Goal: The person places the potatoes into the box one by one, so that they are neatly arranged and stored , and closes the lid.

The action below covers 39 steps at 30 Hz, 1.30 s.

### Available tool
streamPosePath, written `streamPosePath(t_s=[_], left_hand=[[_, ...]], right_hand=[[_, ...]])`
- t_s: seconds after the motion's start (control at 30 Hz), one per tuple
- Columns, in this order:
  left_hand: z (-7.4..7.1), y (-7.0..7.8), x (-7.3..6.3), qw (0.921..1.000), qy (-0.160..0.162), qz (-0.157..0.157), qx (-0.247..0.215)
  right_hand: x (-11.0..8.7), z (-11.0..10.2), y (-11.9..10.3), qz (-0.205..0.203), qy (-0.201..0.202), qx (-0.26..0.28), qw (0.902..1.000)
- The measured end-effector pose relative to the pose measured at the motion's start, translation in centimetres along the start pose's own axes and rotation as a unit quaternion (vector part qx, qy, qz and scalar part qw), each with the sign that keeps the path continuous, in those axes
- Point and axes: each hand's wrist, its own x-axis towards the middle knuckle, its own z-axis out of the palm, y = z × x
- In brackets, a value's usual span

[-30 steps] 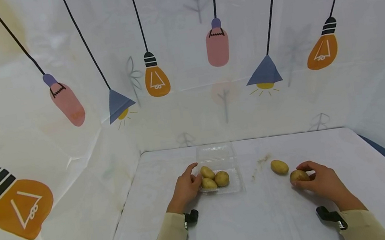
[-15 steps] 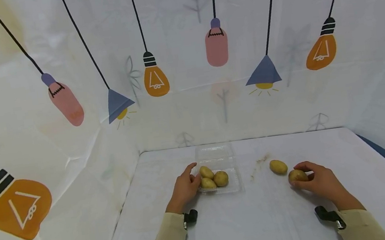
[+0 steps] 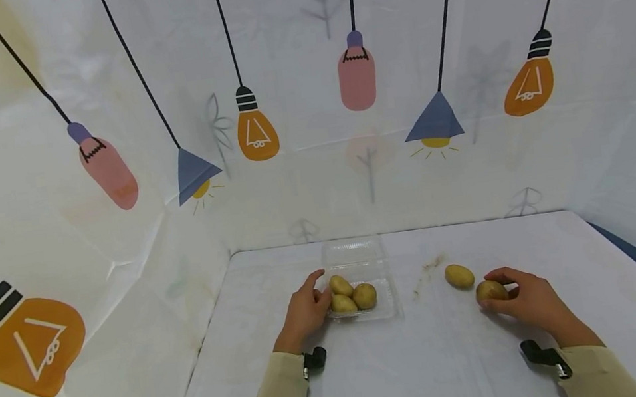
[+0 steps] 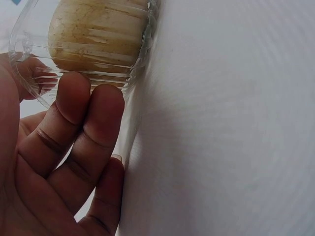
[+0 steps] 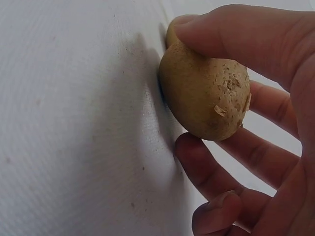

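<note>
My left hand (image 3: 305,314) is at the left side of a clear plastic clamshell box (image 3: 389,303). In the left wrist view two fingertips press the outside of its ribbed wall, and the thumb shows through the plastic over the rim. Piled inside the box are three potatoes, an upper one (image 3: 340,285), a lower one (image 3: 343,304) and a rounder one (image 3: 365,295). My right hand (image 3: 529,301) grips another potato (image 5: 202,91) between thumb and fingers, low at the table. Its skin has rough, flaking patches. Just left of it lies a loose potato (image 3: 459,276).
Both stand on a white-covered table (image 3: 413,374). The box's lid (image 3: 352,250) lies folded back behind it. Brownish crumbs (image 3: 429,272) are scattered between box and loose potato. A white sheet printed with lamps (image 3: 316,185) hangs behind the table and along its left side.
</note>
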Motion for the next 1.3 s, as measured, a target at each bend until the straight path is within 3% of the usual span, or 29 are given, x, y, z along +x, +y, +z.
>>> streamPosePath(t_s=[0.3,0.63,0.93,1.3], left_hand=[[-0.2,0.1,-0.2,0.9999,-0.001,0.005,-0.009],[0.2,-0.3,-0.1,0.9999,0.012,0.010,-0.005],[0.1,-0.4,0.0,1.0000,0.005,0.003,-0.001],[0.1,-0.2,-0.1,0.9999,0.003,-0.001,-0.011]], right_hand=[[0.2,-0.3,-0.7,-0.003,-0.008,-0.020,0.9998],[0.4,-0.1,-2.2,-0.064,-0.020,-0.033,0.9972],[1.3,0.1,-5.0,-0.110,-0.024,-0.009,0.9936],[3.4,0.3,-10.6,-0.171,-0.087,0.037,0.9807]])
